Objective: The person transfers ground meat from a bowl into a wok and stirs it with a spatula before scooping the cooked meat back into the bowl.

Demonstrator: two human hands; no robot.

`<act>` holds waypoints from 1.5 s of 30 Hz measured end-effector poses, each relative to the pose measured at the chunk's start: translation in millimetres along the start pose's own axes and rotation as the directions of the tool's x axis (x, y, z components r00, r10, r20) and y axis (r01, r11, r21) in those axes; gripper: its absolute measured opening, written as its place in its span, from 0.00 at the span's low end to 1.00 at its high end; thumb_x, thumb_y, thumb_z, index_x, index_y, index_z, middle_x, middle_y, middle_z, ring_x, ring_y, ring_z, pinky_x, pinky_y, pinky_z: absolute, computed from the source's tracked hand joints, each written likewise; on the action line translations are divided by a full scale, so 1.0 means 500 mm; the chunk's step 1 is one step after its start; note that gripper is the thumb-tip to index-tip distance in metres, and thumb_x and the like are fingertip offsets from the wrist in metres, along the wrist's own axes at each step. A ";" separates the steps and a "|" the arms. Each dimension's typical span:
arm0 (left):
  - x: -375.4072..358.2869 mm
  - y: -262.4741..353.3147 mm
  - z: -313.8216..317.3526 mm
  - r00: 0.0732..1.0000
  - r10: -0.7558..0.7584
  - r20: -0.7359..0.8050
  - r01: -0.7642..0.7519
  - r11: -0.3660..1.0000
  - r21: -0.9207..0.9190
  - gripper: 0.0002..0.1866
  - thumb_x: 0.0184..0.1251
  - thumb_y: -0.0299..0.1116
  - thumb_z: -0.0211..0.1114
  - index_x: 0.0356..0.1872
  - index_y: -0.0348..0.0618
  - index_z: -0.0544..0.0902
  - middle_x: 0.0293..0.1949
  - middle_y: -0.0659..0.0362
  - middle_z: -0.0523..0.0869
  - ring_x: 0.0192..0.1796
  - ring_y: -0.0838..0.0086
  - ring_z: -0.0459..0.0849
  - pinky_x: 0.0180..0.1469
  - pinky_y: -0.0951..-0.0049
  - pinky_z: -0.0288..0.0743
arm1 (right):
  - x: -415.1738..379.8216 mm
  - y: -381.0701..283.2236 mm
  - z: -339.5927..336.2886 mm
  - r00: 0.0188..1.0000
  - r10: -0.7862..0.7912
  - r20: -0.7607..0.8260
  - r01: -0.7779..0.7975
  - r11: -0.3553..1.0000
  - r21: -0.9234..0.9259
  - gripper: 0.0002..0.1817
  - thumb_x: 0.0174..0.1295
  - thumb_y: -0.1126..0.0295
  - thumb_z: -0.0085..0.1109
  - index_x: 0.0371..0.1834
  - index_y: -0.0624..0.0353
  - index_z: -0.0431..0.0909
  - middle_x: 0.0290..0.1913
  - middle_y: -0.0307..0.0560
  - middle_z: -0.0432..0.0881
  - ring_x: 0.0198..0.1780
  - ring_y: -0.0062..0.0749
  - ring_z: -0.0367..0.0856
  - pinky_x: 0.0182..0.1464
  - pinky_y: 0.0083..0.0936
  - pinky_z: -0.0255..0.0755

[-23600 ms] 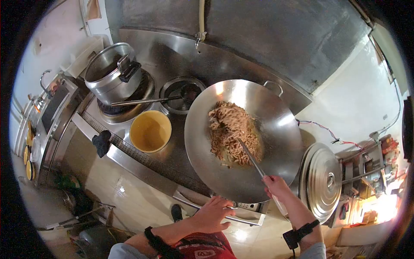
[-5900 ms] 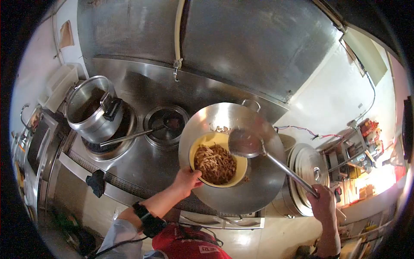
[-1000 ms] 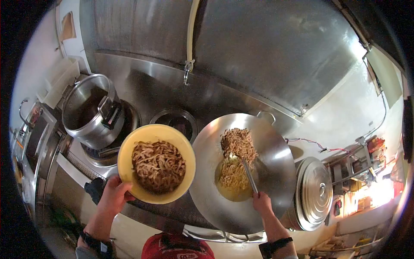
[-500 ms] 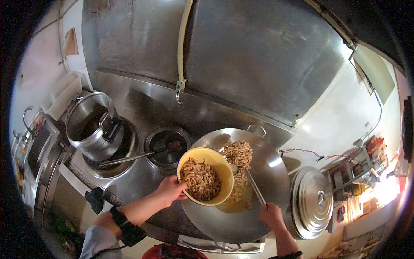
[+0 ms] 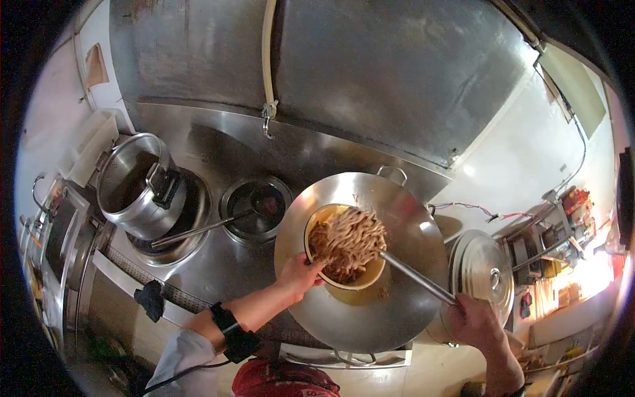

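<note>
My left hand [image 5: 301, 276] grips the left rim of a yellow bowl [image 5: 365, 281], which hangs over the big steel wok [image 5: 357, 331]. Brown shredded food [image 5: 357, 241] lies in the bowl and is heaped above it on the head of a ladle [image 5: 420, 278]. The head itself is hidden under the food. Closed around the ladle's handle, my right hand [image 5: 477, 321] is beyond the wok's right edge. A little yellowish liquid shows in the wok below the bowl.
A tall steel pot [image 5: 142, 212] stands at the left. Between it and the wok, a long-handled ladle [image 5: 205, 231] rests in a round pan [image 5: 254, 231]. Stacked steel lids [image 5: 486, 271] are at the right. A tap [image 5: 268, 122] hangs at the back.
The bowl and my left hand have moved right, farther over the wok. My right hand has moved right and the food-laden ladle is now above the bowl. The view has shifted slightly.
</note>
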State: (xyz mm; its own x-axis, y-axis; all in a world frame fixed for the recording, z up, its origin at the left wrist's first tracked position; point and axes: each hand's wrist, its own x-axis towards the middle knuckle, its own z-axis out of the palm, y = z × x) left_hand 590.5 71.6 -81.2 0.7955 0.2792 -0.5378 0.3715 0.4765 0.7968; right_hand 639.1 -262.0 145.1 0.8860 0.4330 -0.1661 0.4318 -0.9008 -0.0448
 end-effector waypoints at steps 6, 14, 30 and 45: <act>-0.016 -0.037 -0.012 1.000 0.019 0.023 -0.018 1.000 -0.018 0.15 0.68 0.35 0.60 0.53 0.45 0.75 0.48 0.58 0.83 0.45 0.69 0.84 0.45 0.66 0.83 | -0.020 -0.080 -0.071 0.996 -0.042 -0.074 0.007 0.907 -0.422 0.14 0.62 0.55 0.56 0.37 0.53 0.76 0.28 0.55 0.83 0.31 0.57 0.84 0.35 0.51 0.77; -0.072 -0.025 -0.032 0.999 -0.034 0.038 0.039 0.990 -0.137 0.16 0.68 0.34 0.60 0.55 0.46 0.72 0.50 0.59 0.80 0.47 0.69 0.82 0.45 0.65 0.81 | -0.052 -0.080 -0.050 0.880 -0.245 -0.406 -0.018 0.839 -0.544 0.16 0.53 0.65 0.67 0.45 0.50 0.79 0.33 0.46 0.73 0.36 0.46 0.76 0.41 0.45 0.70; -0.084 -0.022 -0.078 0.996 -0.009 0.086 0.021 0.990 -0.140 0.15 0.69 0.32 0.60 0.53 0.39 0.74 0.50 0.55 0.81 0.44 0.68 0.84 0.42 0.68 0.82 | -0.100 -0.006 -0.013 0.897 0.393 -0.201 -0.341 0.906 0.250 0.14 0.58 0.66 0.65 0.44 0.62 0.80 0.29 0.53 0.82 0.31 0.35 0.82 0.34 0.33 0.74; -0.281 0.020 -0.217 0.915 0.191 -0.356 -0.281 0.933 -0.222 0.14 0.63 0.29 0.61 0.51 0.43 0.76 0.36 0.61 0.85 0.27 0.78 0.83 0.25 0.78 0.80 | 0.258 0.315 0.093 0.983 0.183 0.005 -0.158 0.862 -0.482 0.20 0.65 0.52 0.51 0.40 0.56 0.83 0.41 0.59 0.84 0.46 0.54 0.83 0.52 0.48 0.75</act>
State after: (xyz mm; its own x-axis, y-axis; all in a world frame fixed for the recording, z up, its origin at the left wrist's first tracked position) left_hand 430.6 127.4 -27.3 0.6278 0.6434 -0.4380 0.0164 0.5517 0.8339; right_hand 813.6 -349.5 70.5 0.9493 0.2603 -0.1762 0.3133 -0.8293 0.4627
